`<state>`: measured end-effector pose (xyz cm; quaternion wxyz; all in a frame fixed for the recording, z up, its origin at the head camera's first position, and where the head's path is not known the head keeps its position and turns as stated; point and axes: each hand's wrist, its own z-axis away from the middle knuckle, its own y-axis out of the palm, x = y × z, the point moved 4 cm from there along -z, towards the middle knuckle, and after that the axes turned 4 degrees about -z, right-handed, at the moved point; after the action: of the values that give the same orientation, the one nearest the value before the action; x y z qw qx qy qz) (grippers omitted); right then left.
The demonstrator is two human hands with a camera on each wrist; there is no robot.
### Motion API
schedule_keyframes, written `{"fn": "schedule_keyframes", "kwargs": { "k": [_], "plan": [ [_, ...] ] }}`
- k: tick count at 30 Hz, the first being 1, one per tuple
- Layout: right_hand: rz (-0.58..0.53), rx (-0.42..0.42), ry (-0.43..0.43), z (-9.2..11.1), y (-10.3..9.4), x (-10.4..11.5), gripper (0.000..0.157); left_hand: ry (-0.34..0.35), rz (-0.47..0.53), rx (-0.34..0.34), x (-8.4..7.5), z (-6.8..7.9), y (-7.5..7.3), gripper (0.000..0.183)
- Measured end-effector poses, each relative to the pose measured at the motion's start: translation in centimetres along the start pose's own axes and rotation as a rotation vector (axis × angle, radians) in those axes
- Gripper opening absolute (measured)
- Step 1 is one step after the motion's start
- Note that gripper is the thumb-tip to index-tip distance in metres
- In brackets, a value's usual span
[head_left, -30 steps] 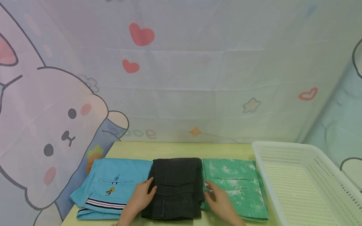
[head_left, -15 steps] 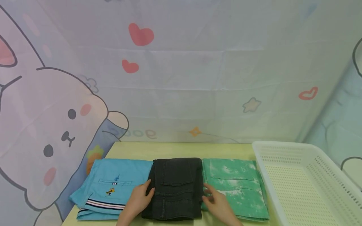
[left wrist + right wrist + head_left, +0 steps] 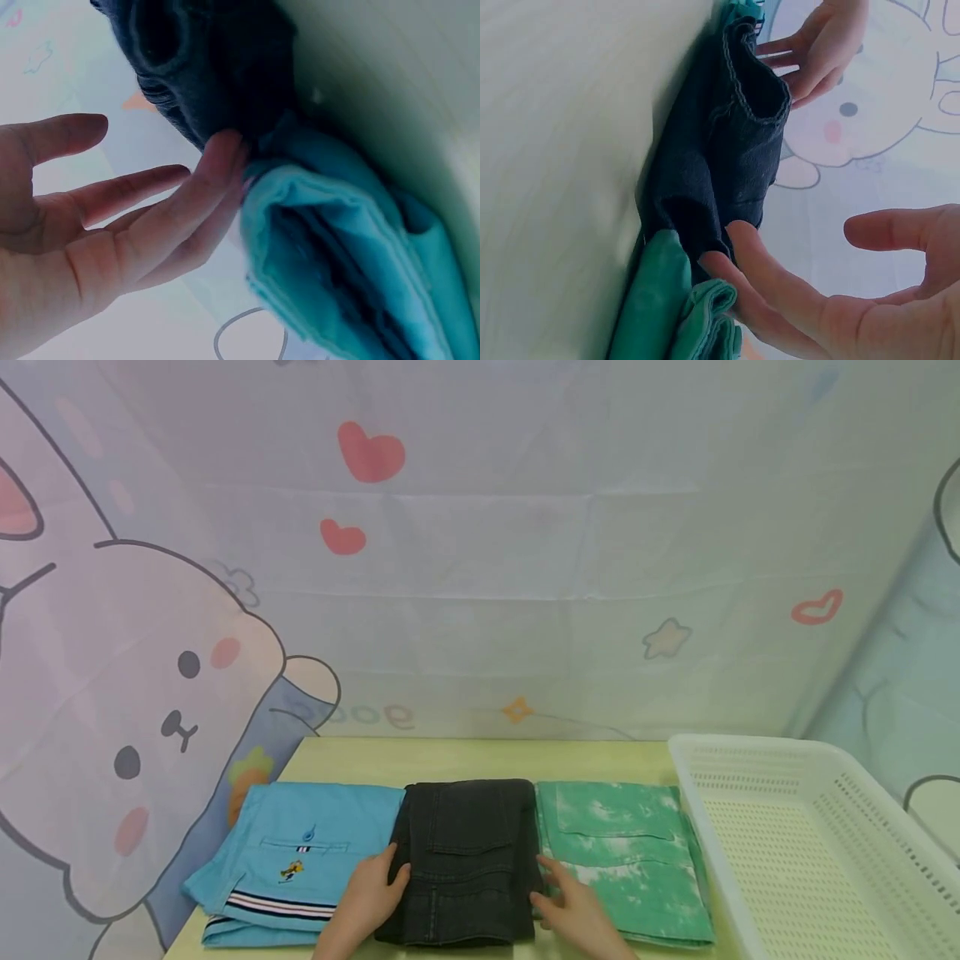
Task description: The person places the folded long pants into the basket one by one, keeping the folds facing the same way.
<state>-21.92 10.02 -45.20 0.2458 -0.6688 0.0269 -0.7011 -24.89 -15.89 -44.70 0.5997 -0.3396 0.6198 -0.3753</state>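
Note:
Folded black denim trousers (image 3: 472, 860) lie in the middle of the table, between folded light-blue trousers (image 3: 307, 843) and folded green tie-dye trousers (image 3: 622, 852). At the black pair's left edge is my left hand (image 3: 372, 889), fingers spread. The left wrist view shows its fingertips reaching into the seam between the black and blue cloth, the thumb raised apart. My right hand (image 3: 573, 906) is at the opposite edge, where the black pair meets the green. In the right wrist view its fingertips (image 3: 742, 231) are right at the black fold, and the thumb stands away from the cloth.
A white perforated plastic basket (image 3: 795, 843) stands on the right, close beside the green trousers. The pale yellow table (image 3: 480, 756) ends against a hanging cloth (image 3: 480, 568) printed with a rabbit, hearts and stars.
Both hands have shifted slightly toward the near edge. The right hand has also moved left, closer to the black trousers' side. All three folded pairs keep their places.

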Motion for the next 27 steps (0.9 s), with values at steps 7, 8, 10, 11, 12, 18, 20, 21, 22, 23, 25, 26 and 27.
{"fn": "schedule_keyframes", "kwargs": {
  "k": [7,8,10,11,12,18,20,21,22,23,25,26,27],
  "plan": [
    [-0.099,0.060,0.030,0.6,0.5,0.0,0.062,-0.055,0.007,0.018,-0.3,0.5,-0.1,0.048],
    [-0.115,0.069,0.040,0.7,0.6,-0.1,0.063,-0.059,0.006,0.018,-0.3,0.6,-0.2,0.048],
    [-0.147,0.084,0.062,0.9,0.8,-0.1,0.063,-0.068,0.002,0.021,-0.3,0.7,-0.2,0.047],
    [-0.165,0.092,0.079,0.9,1.0,-0.1,0.063,-0.074,-0.001,0.024,-0.3,0.8,-0.2,0.047],
    [-0.187,0.103,0.092,0.9,1.1,-0.2,0.063,-0.081,-0.003,0.026,-0.2,0.8,-0.2,0.046],
    [-0.343,0.186,0.145,0.8,1.6,-0.6,0.064,-0.132,0.007,0.042,0.3,0.9,-0.2,0.045],
    [-0.381,0.210,0.159,0.8,1.6,-0.6,0.065,-0.140,0.022,0.052,0.5,1.0,-0.2,0.045],
    [-0.397,0.220,0.165,0.8,1.6,-0.7,0.066,-0.145,0.036,0.058,0.6,1.0,-0.2,0.046],
    [-0.409,0.230,0.173,0.9,1.6,-0.7,0.067,-0.148,0.046,0.065,0.8,1.1,-0.2,0.047],
    [-0.420,0.235,0.183,0.9,1.6,-0.8,0.067,-0.154,0.055,0.068,0.9,1.1,-0.3,0.047],
    [-0.433,0.237,0.205,0.9,1.5,-0.9,0.067,-0.168,0.076,0.072,1.3,1.1,-0.3,0.048],
    [-0.435,0.234,0.218,0.9,1.5,-0.9,0.067,-0.173,0.088,0.076,1.4,1.2,-0.4,0.049],
    [-0.434,0.230,0.231,0.9,1.5,-0.9,0.066,-0.176,0.099,0.076,1.5,1.2,-0.5,0.050]
  ]
}}
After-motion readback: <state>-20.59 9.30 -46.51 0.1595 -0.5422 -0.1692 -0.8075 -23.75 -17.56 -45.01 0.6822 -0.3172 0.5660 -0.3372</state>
